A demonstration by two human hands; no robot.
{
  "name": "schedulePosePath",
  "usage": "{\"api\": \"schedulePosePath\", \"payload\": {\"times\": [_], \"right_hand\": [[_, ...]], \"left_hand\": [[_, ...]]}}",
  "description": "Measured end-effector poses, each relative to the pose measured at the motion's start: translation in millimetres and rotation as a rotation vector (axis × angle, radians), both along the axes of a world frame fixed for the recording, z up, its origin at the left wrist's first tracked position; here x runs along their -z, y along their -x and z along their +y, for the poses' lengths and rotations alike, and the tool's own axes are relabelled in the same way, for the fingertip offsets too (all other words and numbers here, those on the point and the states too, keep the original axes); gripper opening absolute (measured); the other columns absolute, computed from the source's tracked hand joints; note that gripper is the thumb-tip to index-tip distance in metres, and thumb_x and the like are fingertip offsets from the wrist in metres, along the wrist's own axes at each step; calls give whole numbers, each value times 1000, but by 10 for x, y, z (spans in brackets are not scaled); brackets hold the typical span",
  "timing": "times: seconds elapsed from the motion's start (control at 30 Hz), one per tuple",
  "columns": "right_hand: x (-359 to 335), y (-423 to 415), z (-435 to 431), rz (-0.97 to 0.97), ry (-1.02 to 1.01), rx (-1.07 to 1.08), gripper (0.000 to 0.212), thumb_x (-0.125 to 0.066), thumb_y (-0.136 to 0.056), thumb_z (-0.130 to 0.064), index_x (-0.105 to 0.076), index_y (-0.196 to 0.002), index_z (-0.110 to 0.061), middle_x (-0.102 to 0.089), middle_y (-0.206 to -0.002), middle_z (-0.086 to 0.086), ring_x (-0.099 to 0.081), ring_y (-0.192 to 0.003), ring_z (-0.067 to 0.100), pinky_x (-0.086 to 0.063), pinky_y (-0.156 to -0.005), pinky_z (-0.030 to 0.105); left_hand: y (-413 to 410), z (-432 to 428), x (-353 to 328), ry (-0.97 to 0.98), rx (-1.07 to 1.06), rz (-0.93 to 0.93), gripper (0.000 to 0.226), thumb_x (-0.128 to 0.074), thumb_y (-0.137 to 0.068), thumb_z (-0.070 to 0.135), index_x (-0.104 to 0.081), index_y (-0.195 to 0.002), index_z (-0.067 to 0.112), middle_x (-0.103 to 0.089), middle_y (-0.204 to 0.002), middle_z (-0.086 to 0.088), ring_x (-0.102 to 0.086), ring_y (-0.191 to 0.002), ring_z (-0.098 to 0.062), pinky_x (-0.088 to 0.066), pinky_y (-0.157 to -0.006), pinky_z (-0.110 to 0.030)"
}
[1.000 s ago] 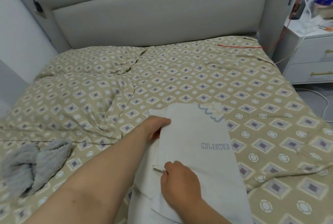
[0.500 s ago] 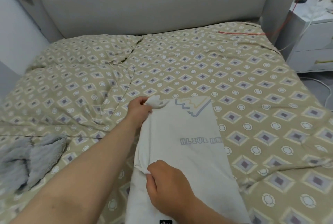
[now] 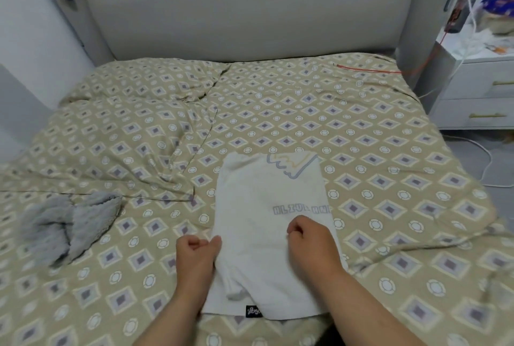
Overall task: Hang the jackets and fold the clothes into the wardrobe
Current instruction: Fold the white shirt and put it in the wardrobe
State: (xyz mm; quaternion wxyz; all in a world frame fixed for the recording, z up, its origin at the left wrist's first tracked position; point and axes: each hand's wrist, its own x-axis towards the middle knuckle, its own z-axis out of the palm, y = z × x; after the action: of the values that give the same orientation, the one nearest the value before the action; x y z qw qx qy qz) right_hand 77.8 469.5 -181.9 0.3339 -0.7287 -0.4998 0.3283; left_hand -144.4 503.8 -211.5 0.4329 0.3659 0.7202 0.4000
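Note:
A white T-shirt (image 3: pixel 258 206) with a blue-and-yellow print lies on the bed, folded into a long narrow strip, its black label at the near hem. My left hand (image 3: pixel 196 252) sits at the strip's left edge with curled fingers, and its thumb pinches that edge. My right hand (image 3: pixel 310 240) rests on the near half of the shirt below the printed letters. Its fingers are curled in, with no cloth showing between them. A grey fleecy garment (image 3: pixel 69 223) lies crumpled at the left.
The bed cover (image 3: pixel 306 112) is beige with a diamond pattern and is wrinkled at the left. A grey padded headboard (image 3: pixel 236 17) stands behind. A white nightstand (image 3: pixel 481 87) with cables and clutter is at the right, and a red cord (image 3: pixel 370 69) lies on the bed.
My left hand let go of the shirt's far corner and drew back to its near left edge. My right hand moved onto the shirt. The shirt now lies flat and smooth.

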Motion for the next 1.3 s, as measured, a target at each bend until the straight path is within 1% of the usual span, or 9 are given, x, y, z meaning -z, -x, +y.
{"api": "schedulePosePath", "payload": {"times": [0.13,0.23,0.33,0.47,0.63,0.8,0.97,1.1,1.3], "right_hand": [[-112,10,-177,-55,84,-159,23,-46,-84,-7,-57,-72,-23,-63,-77,-9,-59,-79,13,-50,-75,34],[-178,70,-314,-94,130,-263,22,-42,-84,-6,-60,-79,-17,-64,-83,-8,-59,-85,15,-49,-77,31],[-185,28,-395,-153,204,-225,23,-41,-87,-9,-64,-88,-13,-66,-92,-4,-60,-90,17,-48,-76,30],[-244,-193,-459,-158,281,-69,21,-41,-88,-12,-61,-88,-10,-64,-94,1,-59,-89,20,-46,-74,32],[-194,-575,-759,-251,440,18,23,-48,-90,-32,-60,-99,-14,-66,-103,2,-62,-99,24,-44,-75,31],[-121,-667,-936,63,459,37,36,-59,-87,-50,-61,-91,-14,-71,-90,3,-67,-88,20,-48,-75,31],[-101,-642,-797,135,495,-55,48,-59,-86,-60,-68,-101,-16,-73,-98,-1,-68,-91,17,-53,-88,34],[-62,-561,-637,261,485,-49,42,-61,-89,-42,-66,-118,-12,-74,-104,-2,-70,-94,18,-55,-93,38],[-22,-630,-649,409,466,33,16,-57,-95,-14,-63,-110,-11,-69,-88,-6,-66,-79,8,-47,-52,14]], "left_hand": [[-49,-593,-5,-117,139,344,32,-77,-75,27,-50,-62,14,-53,-75,-1,-52,-73,-21,-40,-67,-34],[-91,-786,-6,-27,285,504,29,-71,-76,49,-57,-64,27,-53,-85,5,-49,-86,-18,-39,-77,-35],[-80,-700,-84,64,329,411,23,-64,-71,54,-57,-57,37,-54,-77,4,-52,-79,-20,-40,-69,-33],[26,-558,-297,19,234,194,31,-63,-81,36,-59,-69,8,-56,-67,-5,-50,-59,-19,-35,-56,-29],[365,-485,-265,108,334,449,33,-67,-87,25,-41,-70,14,-46,-68,-3,-42,-59,-18,-29,-56,-32],[309,-542,-252,166,358,575,22,-62,-78,33,-48,-72,17,-55,-69,1,-51,-62,-18,-34,-56,-30],[86,-501,-268,188,317,291,35,-61,-82,45,-61,-100,15,-67,-93,-2,-65,-83,-21,-50,-70,-32],[99,-273,-131,294,253,41,63,-63,-69,62,-67,-102,9,-74,-94,-8,-72,-85,-31,-57,-86,-45],[2,-245,-48,256,157,-52,28,-61,-93,20,-61,-113,1,-71,-102,-13,-69,-89,-35,-56,-86,-51]]}}
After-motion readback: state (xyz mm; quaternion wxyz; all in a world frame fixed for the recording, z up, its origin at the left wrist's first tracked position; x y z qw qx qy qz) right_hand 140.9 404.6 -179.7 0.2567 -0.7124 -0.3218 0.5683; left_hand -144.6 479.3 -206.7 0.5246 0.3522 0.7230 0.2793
